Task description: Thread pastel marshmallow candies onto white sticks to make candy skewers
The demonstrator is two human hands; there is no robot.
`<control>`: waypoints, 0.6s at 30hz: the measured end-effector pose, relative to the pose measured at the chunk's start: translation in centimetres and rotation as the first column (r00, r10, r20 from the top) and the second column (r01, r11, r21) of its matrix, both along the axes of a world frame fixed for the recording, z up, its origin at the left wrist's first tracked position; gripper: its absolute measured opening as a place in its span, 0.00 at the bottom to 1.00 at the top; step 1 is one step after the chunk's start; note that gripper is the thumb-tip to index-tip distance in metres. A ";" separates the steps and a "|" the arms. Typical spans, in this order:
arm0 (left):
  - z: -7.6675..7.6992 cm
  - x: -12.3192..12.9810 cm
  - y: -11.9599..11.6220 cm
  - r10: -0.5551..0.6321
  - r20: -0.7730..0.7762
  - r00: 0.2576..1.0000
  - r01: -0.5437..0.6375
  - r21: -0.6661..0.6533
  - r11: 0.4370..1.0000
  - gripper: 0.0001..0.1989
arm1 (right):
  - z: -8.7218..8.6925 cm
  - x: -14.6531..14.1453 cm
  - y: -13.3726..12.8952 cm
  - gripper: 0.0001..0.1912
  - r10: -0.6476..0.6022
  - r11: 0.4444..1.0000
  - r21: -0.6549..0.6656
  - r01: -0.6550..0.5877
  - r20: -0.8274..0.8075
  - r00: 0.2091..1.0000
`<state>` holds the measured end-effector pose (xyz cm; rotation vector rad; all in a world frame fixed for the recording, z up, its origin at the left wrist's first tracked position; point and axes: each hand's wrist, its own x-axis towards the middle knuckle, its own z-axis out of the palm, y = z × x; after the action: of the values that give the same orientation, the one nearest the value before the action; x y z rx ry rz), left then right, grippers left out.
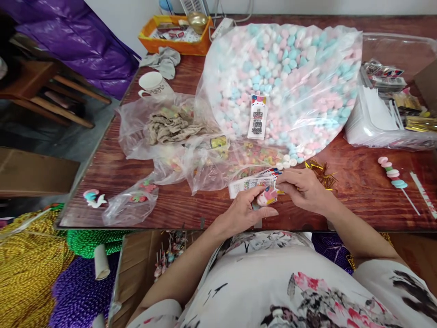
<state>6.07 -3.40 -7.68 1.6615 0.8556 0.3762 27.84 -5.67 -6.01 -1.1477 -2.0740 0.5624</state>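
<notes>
My left hand [246,210] grips a small printed candy bag [267,197], its fingers and thumb around the lower part. At the bag's other end, my right hand [303,189] is closed in a pinch; a bit of gold shows beside its fingers, maybe a twist tie. Flat printed bags [241,186] lie on the table just behind my left hand. Beyond my right hand is a loose pile of gold twist ties [321,174]. A big clear bag of pink, blue and white marshmallows [283,64] fills the back, with one printed packet [257,119] on top.
Clear bags of gummy candy [218,159] sit left of centre, a crumpled cloth [174,127] among them. A mug [155,84] and an orange tray [174,43] stand behind. To the right are a plastic bin [382,136] and a candy skewer [392,173]. The table edge runs before me.
</notes>
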 end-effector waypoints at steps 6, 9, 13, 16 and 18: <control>-0.2 0.7 0.1 0.206 0.183 0.961 -0.115 -0.413 0.904 0.16 | 0.4 -0.8 0.4 0.08 -0.039 0.998 0.044 0.050 -0.208 0.977; -1.0 1.2 -0.1 0.349 0.260 0.900 -0.229 -0.400 0.887 0.14 | 0.1 -2.3 0.6 0.10 -0.070 0.991 0.094 0.095 -0.242 0.968; -2.0 1.2 -0.4 0.510 0.306 0.804 -0.361 -0.430 0.828 0.15 | -0.5 -3.3 0.7 0.14 -0.071 0.994 0.056 0.091 -0.294 0.953; -2.2 0.9 -0.1 0.601 0.315 0.735 -0.475 -0.393 0.787 0.15 | -1.0 -3.7 0.3 0.20 -0.165 0.986 -0.052 0.157 -0.378 0.911; -2.0 0.7 0.3 0.611 0.293 0.736 -0.509 -0.355 0.784 0.15 | -1.4 -4.3 -0.2 0.25 -0.260 0.966 -0.119 0.231 -0.451 0.854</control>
<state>6.80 -3.06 -9.70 0.9984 1.0398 0.9553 23.58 -5.85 -7.46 -1.1574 -1.4839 0.7001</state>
